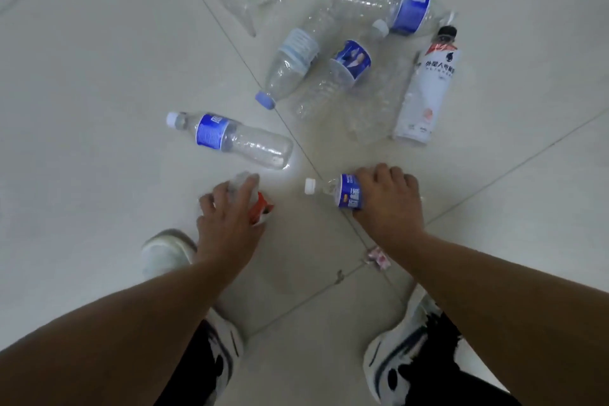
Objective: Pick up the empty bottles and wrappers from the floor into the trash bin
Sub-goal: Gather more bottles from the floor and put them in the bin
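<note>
With each hand (227,208) (389,198) clamped on a bottle (349,196), either thin shell could crumple and slip.

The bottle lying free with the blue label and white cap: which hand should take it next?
Probably neither yet: both are full. The left hand grips a clear bottle, the right hand another. Once emptied, the left; that bottle lies nearer it.

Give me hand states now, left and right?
Left hand: gripping a clear bottle with a red label.
Right hand: gripping a blue-label bottle.
</note>
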A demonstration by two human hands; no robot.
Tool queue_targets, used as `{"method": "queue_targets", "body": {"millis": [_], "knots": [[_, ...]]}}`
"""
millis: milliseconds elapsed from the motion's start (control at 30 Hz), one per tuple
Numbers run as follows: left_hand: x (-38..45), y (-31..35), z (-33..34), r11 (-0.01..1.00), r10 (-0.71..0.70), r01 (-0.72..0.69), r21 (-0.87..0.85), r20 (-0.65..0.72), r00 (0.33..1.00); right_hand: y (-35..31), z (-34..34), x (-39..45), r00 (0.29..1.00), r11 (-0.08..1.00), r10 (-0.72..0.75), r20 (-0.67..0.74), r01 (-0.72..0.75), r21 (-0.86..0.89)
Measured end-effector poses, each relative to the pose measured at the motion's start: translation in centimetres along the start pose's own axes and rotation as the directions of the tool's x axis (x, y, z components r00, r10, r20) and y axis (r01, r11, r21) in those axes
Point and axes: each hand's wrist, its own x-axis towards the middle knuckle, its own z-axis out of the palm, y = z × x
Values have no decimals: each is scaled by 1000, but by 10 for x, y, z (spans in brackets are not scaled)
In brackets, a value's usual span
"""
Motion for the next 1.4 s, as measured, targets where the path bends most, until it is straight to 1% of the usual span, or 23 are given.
{"method": "queue_targets", "body": {"millis": [67,133,267,367,500,633,733,867,1000,1067,1200,1333,1400], "knots": [[-9,-5,-10,999,18,-18,-28,-4,1000,-5,-7,-12,997,994,72,36,-75,78],[-26,-6,-35,998,40,-41,-49,-19,999,-5,-28,-34,983,963,175,61,-184,197],[-73,1,-106,997,40,-42,-67,-30,999,9,-90,-94,921,842,364,139,-390,373],[-102,10,-163,994,21,-24,-107,-21,1000,23,-139,-141,869,760,441,223,-494,423],[-125,30,-232,991,53,-60,-116,-57,997,35,-195,-195,849,706,467,247,-526,473],[-130,52,-285,981,108,-120,-154,-89,990,38,-243,-224,830,650,487,271,-552,522],[-131,70,-325,964,103,-112,-240,-49,993,34,-274,-237,815,595,509,275,-565,572],[-140,85,-379,948,142,-142,-284,-19,990,16,-316,-247,790,497,539,291,-578,648],[-144,84,-424,934,157,-162,-319,-41,987,-7,-360,-235,805,453,511,302,-551,701],[-138,76,-438,942,155,-160,-294,-41,987,-15,-379,-220,822,463,482,304,-533,709],[-123,56,-441,961,133,-145,-236,-67,989,-21,-399,-170,875,594,389,287,-477,648],[-115,47,-430,972,23,-56,-228,-144,989,-13,-398,-106,913,700,295,281,-407,587],[-111,48,-420,974,-37,3,-227,-147,988,-4,-392,-77,940,798,203,275,-321,509]]}}
